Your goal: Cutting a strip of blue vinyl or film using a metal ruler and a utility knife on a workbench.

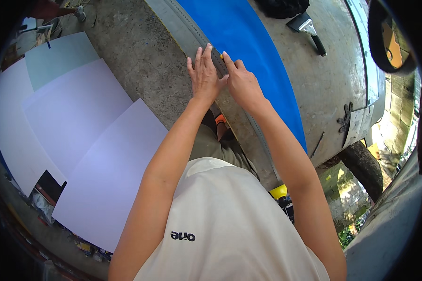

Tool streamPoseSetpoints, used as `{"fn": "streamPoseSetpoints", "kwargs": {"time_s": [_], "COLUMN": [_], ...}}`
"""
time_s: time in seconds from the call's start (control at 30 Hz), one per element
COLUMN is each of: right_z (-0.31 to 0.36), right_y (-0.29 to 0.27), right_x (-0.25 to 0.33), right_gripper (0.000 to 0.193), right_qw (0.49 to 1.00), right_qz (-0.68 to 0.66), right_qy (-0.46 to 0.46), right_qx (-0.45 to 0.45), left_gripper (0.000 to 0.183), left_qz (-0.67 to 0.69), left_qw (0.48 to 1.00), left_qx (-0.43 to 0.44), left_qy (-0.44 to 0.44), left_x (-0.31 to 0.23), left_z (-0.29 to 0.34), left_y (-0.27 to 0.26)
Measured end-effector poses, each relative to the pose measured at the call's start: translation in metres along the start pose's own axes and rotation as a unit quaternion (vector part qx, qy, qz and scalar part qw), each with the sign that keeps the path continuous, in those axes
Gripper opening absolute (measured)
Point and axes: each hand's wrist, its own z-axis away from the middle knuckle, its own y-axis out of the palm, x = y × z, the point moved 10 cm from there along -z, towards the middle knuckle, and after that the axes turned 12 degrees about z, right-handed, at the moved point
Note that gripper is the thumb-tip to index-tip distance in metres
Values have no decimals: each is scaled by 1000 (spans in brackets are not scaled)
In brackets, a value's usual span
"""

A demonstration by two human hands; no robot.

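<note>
A long grey metal ruler (188, 22) runs along the left edge of a blue sheet (248, 42) on the worktable. My left hand (205, 77) lies flat on the ruler and the table's edge strip, its fingers spread. Close beside it on the right, my right hand (244, 84) is closed, index finger pointing forward at the ruler's edge. A small yellow tip of a tool shows at that fingertip; the rest of the tool is hidden in the hand. The two hands nearly touch at the left thumb.
Right of the blue sheet lie a squeegee (309, 30) with a black handle, a black cloth (283, 6), a thin dark rod (317, 144) and a dark knobbly object (345, 117). Large white panels (112, 168) lean at left. Part of another person (80, 13) shows at top left.
</note>
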Motion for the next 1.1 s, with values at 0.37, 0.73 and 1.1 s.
{"fn": "streamPoseSetpoints", "kwargs": {"time_s": [0.37, 0.73, 1.1], "right_z": [104, 171, 176], "right_y": [20, 28, 30], "right_x": [-39, -69, -74], "right_gripper": [72, 72, 70], "right_qw": [999, 999, 999], "right_qz": [-4, -4, -44], "right_qy": [13, 31, 13], "right_qx": [51, 37, 4], "left_gripper": [117, 111, 115], "left_qz": [-12, -39, -50], "left_qw": [999, 999, 997], "left_qx": [20, 0, 58], "left_qy": [-26, -4, 15], "left_x": [14, 9, -64], "left_z": [3, 15, 138], "left_y": [4, 9, 75]}}
